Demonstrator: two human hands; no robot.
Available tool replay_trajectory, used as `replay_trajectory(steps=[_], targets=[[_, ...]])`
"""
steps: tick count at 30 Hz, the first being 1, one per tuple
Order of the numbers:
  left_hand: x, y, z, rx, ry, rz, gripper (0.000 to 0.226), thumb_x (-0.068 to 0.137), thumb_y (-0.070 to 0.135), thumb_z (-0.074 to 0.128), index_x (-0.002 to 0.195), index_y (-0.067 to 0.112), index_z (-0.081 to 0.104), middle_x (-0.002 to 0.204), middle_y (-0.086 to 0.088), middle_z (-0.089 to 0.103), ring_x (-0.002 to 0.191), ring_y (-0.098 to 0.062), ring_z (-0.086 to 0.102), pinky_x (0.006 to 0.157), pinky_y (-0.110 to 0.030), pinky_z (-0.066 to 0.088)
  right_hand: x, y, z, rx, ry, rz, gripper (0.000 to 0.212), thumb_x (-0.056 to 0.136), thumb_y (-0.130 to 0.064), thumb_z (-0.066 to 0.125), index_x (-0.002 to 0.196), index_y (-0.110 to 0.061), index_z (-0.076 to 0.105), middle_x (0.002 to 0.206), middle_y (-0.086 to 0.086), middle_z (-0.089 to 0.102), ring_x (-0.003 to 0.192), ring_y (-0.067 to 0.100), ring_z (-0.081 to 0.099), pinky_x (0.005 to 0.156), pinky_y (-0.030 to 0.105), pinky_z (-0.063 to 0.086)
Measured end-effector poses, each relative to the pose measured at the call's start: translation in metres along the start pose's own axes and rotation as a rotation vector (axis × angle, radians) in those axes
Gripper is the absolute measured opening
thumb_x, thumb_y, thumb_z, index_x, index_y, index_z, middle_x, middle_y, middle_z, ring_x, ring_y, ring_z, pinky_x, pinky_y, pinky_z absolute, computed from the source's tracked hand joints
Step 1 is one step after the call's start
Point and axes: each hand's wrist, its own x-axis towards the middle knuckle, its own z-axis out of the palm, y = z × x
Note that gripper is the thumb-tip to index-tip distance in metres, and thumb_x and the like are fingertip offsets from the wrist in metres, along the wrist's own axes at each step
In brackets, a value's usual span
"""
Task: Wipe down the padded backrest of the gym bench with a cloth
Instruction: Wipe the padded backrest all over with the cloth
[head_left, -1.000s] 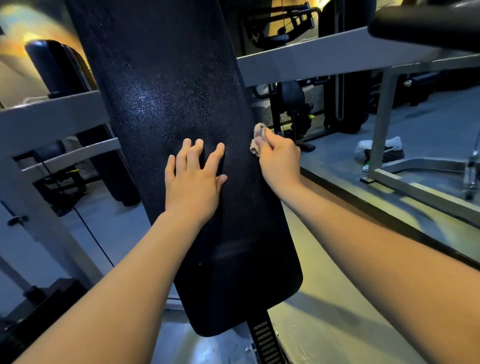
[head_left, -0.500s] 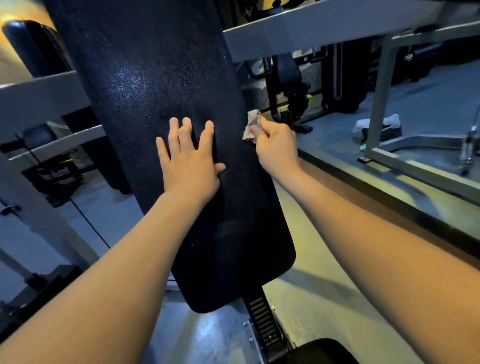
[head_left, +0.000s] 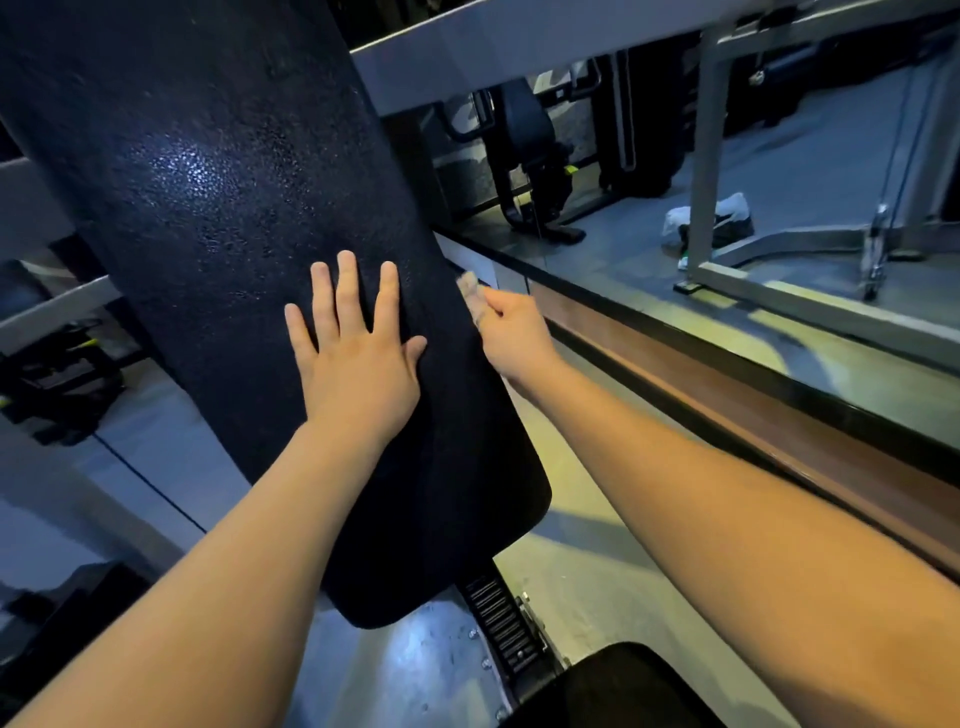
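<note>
The black padded backrest (head_left: 218, 218) slopes up from the lower middle toward the top left, its grained surface shining under the light. My left hand (head_left: 358, 358) lies flat on the pad with fingers straight and spread. My right hand (head_left: 511, 335) sits at the pad's right edge and pinches a small pale cloth (head_left: 470, 291), which is blurred and pressed against that edge.
A ridged metal adjuster bar (head_left: 501, 623) runs below the backrest, with the black seat pad (head_left: 613, 686) at the bottom. Grey machine frames (head_left: 706, 166) stand to the right, with a dark-edged raised platform (head_left: 727, 364). More equipment is at the left.
My right hand with the cloth has slid down the backrest's right edge. The view has tilted downward, bringing the seat pad into sight. My left hand stays flat on the pad.
</note>
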Motion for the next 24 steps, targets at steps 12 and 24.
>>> replay_trajectory(steps=[12,24], targets=[[0.001,0.002,0.005,0.002,-0.025,-0.026,0.078,0.102,0.05,0.04,0.159,0.027,-0.006,0.165,-0.009,-0.023,0.151,-0.031,-0.024,0.118,-0.059,-0.012,-0.068,0.107,-0.032,-0.066,-0.244,0.204,0.032,0.11,-0.025,0.05,0.104,-0.013,0.079,0.067,-0.026,0.064,0.067,-0.007,0.057,0.069,0.016,0.046],[-0.024,0.021,-0.005,0.037,-0.043,0.069,0.099,0.092,0.064,0.052,0.16,0.02,-0.004,0.166,-0.014,-0.014,0.153,-0.032,-0.013,0.121,-0.056,0.0,-0.109,0.117,-0.038,-0.095,-0.11,0.155,0.037,0.109,-0.035,0.05,0.086,-0.028,0.079,0.076,-0.016,0.072,0.072,-0.007,0.056,0.078,0.03,0.05]])
